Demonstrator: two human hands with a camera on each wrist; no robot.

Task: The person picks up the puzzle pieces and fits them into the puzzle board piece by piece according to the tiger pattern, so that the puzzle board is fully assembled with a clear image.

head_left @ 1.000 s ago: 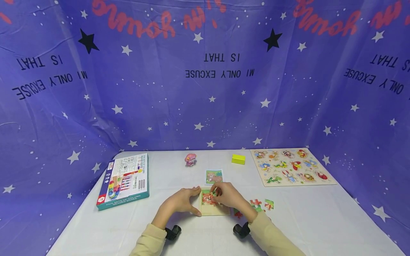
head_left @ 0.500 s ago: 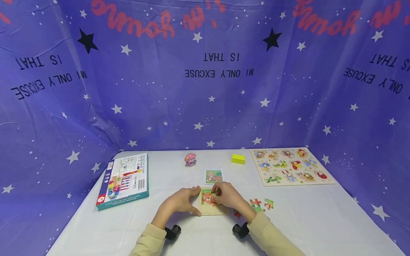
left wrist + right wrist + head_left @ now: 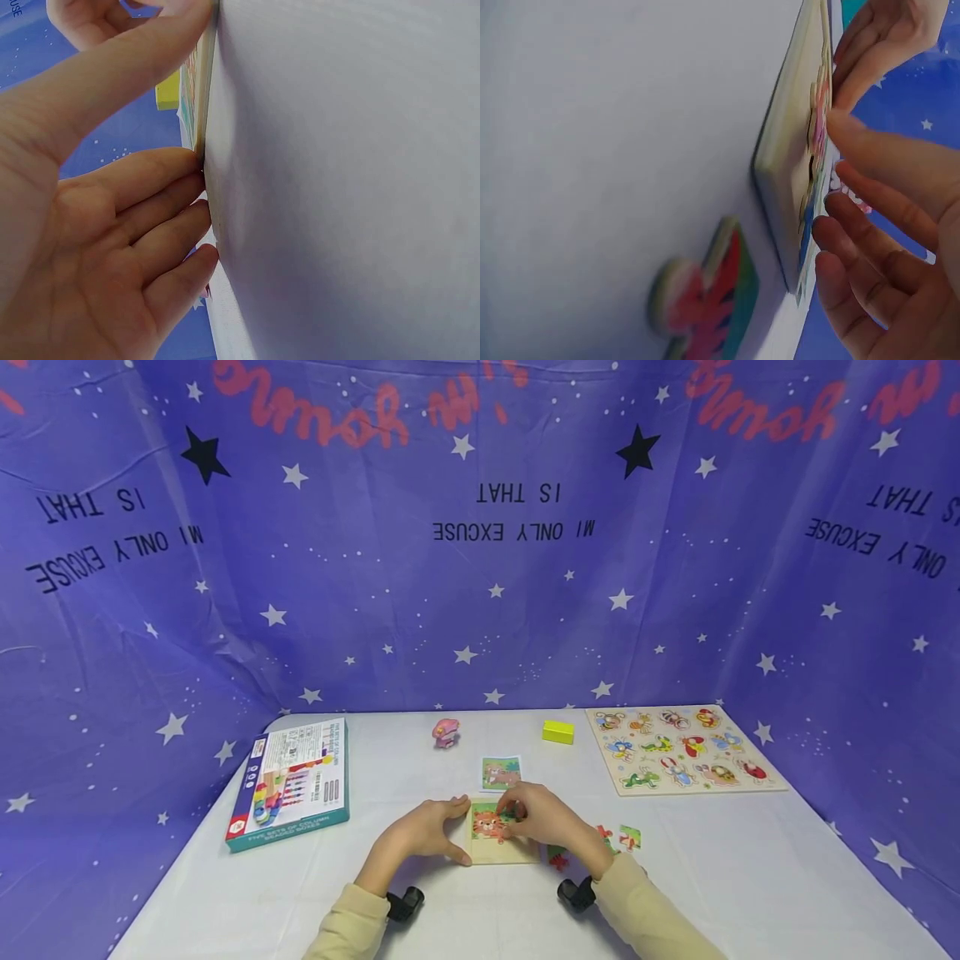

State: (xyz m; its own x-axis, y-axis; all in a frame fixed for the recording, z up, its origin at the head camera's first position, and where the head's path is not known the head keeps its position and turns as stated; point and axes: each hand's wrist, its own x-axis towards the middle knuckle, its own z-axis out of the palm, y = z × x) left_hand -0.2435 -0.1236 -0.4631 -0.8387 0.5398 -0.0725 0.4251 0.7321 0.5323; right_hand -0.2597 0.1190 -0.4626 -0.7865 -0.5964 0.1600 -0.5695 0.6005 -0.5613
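A shallow wooden puzzle tray [image 3: 504, 853] lies on the table, its upper left filled with joined tiger-picture pieces [image 3: 487, 822]. My left hand [image 3: 423, 828] steadies the tray's left side, thumb at the near corner and extended fingers at the far one. Over the tray's right part is my right hand [image 3: 551, 817]. Its thumb [image 3: 847, 129] touches the pieces in the tray, while the other fingers are bent loosely near the far edge; I see nothing pinched between them. A red-and-green loose piece [image 3: 720, 300] lies beside the tray. The right hand hides part of the tray.
More loose pieces [image 3: 630, 837] lie to the right. Behind the tray is a picture card [image 3: 501, 773]. Farther back stand a pink toy [image 3: 446, 734] and a yellow block [image 3: 558, 732]. A boxed game [image 3: 292, 785] lies left, an insect pegboard [image 3: 682, 752] right.
My right hand has shifted slightly right, its fingers parting a little and showing more of the tiger picture. The left hand stays in place at the tray.
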